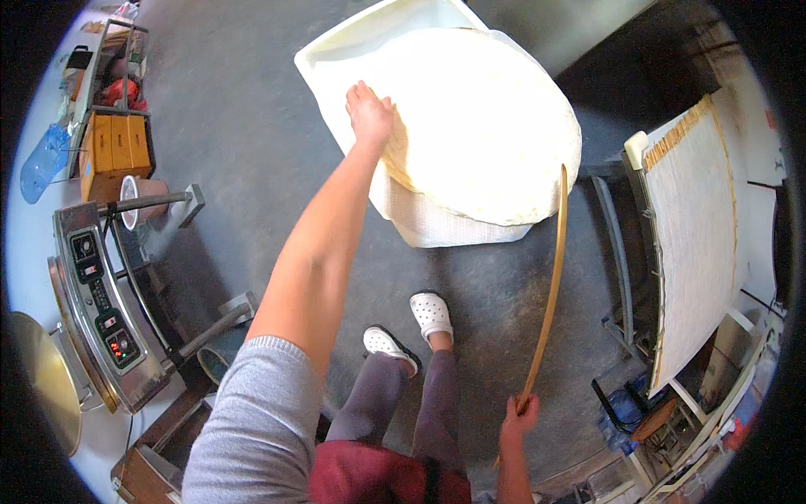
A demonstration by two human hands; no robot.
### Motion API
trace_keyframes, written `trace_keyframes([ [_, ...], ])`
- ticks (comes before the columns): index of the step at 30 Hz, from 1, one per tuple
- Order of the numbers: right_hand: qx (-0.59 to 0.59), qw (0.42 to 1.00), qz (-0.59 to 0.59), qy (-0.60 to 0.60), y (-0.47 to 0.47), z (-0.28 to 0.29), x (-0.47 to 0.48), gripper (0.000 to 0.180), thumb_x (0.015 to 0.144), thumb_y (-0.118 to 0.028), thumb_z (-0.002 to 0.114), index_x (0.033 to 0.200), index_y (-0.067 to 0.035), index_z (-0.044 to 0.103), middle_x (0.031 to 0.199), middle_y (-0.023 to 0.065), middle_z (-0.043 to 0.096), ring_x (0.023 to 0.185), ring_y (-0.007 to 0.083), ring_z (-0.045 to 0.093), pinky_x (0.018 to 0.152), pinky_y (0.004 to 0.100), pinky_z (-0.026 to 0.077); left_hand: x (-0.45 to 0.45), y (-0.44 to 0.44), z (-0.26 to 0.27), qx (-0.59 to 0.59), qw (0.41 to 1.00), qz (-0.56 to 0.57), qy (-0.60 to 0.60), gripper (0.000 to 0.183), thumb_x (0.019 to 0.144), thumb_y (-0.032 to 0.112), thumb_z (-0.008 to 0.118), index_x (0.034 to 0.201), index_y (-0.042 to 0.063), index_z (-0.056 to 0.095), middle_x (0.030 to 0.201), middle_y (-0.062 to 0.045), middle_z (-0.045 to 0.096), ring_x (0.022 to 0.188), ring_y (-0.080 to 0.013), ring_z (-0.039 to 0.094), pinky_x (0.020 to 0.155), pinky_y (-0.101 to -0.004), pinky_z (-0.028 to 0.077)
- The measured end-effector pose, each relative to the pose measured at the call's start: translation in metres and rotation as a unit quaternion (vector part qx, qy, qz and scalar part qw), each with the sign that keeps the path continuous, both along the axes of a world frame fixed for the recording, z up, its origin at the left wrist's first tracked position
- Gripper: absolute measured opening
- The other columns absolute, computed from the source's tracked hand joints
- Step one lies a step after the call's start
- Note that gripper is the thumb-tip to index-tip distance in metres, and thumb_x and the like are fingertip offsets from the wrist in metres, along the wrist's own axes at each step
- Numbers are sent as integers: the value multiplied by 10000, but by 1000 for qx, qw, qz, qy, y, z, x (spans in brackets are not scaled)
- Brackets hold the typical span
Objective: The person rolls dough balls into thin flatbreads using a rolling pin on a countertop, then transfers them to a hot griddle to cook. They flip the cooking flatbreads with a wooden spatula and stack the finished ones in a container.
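A large, round, pale sheet [478, 126], perhaps a thin flatbread, lies across a cloth-lined white tub [308, 57], its surface washed out by glare. At the sheet's left edge is my left hand [370, 116], palm down, where a yellowish strip of the sheet shows; whether the fingers pinch that edge is unclear. White woven cloth [453, 230] hangs out below the sheet on the near side. Low on the right, my right hand [521, 416] is closed around a long, thin wooden stick [553, 283]. The far tip of the stick overlaps the sheet's lower right edge.
On the left stand a metal appliance with a control panel [104, 296], a round metal plate [47, 378], a pink bucket [145, 192] and a wooden drawer box [116, 148]. A cloth-covered board on a frame [692, 239] stands at the right. White clogs [431, 312] are on the floor.
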State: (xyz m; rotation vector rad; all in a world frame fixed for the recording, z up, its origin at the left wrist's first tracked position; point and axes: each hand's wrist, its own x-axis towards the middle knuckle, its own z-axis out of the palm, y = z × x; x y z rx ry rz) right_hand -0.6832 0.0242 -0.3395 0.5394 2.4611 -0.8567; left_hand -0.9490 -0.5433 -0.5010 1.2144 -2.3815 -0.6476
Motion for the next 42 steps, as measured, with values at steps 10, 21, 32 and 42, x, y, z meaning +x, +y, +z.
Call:
trace_keyframes([
  [10,35,998,-43,4,26,48,37,183,890,-18,679,944,-54,508,873,23,490,792,141,476,744,314,437,-29,6,24,138,977,104,-123,433,860,206,756,1210,16,586,1118,-211,684,1069,-378,657,917,-450,539],
  [21,77,997,-22,-4,41,45,46,193,881,-33,705,946,-36,523,845,28,521,762,127,497,699,294,445,-6,-42,-1,77,991,104,15,312,859,222,744,1041,-9,639,944,-229,715,928,-402,694,852,-464,528],
  [32,77,989,-112,-51,28,61,50,207,877,-32,726,989,-24,553,863,27,553,788,116,522,725,297,471,6,-57,-3,91,992,88,-21,328,842,265,776,1025,13,673,953,-182,720,907,-332,699,847,-430,535],
  [42,53,994,-74,-53,5,65,60,336,838,-96,787,1078,-35,559,882,50,579,781,169,570,732,347,499,130,2,16,-139,966,-197,-91,571,811,-52,620,1367,63,555,1453,-209,478,1307,-393,486,1103,-507,385],
])
